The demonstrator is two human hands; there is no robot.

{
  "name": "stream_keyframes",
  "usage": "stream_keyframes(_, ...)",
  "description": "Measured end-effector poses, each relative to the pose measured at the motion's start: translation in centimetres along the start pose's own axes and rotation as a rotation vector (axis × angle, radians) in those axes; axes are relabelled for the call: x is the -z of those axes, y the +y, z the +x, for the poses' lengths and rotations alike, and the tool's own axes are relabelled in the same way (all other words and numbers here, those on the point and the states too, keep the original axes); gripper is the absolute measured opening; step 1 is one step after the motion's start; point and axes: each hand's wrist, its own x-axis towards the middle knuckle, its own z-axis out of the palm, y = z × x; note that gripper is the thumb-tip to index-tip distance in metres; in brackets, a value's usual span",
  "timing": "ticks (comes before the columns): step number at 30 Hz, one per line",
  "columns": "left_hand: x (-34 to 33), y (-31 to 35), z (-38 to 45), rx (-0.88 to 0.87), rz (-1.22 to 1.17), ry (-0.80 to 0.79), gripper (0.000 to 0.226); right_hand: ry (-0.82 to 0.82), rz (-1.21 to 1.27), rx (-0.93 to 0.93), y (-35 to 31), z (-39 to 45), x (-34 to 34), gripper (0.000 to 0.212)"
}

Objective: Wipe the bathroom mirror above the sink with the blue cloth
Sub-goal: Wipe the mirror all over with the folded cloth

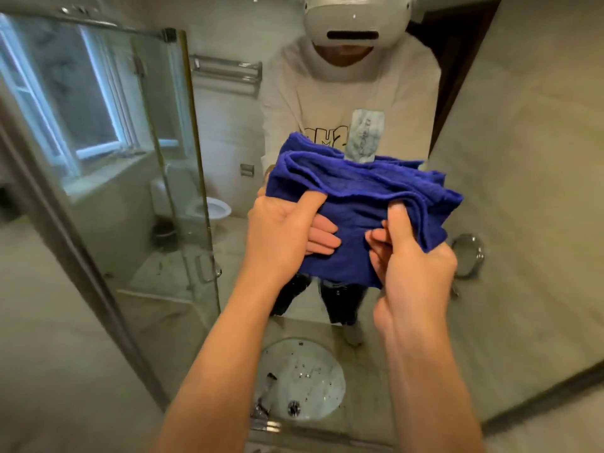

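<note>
Both hands, left [281, 230] and right [415, 256], gripped the bunched cloth [356, 191] before the mirror [228, 125], hiding part of the reflection.

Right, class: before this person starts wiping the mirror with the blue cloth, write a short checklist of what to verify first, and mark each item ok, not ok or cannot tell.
1. Blue cloth in hand: ok. The left hand and the right hand both grip it, thumbs on top.
2. Cloth bunched into a pad: ok, it is folded in several layers.
3. Cloth on the mirror: cannot tell whether it touches the glass.
4. Mirror within reach: ok, it fills the view straight ahead.
5. Cloth damp or dry: cannot tell.
6. Space beneath: ok. Only the sink lies below the arms.
</note>
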Motion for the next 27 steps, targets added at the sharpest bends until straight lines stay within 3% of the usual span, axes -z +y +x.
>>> stream_keyframes(16,23.2,2.9,4.2,-0.051,0.123,0.112,0.046,-0.178,0.062,-0.143,8.3,-11.5,-18.2,0.010)
stream_keyframes(27,27.7,-0.7,4.9,-0.132,0.068,0.200,0.048,-0.182,-0.011,-0.150,10.8,-14.2,-21.1,0.013)
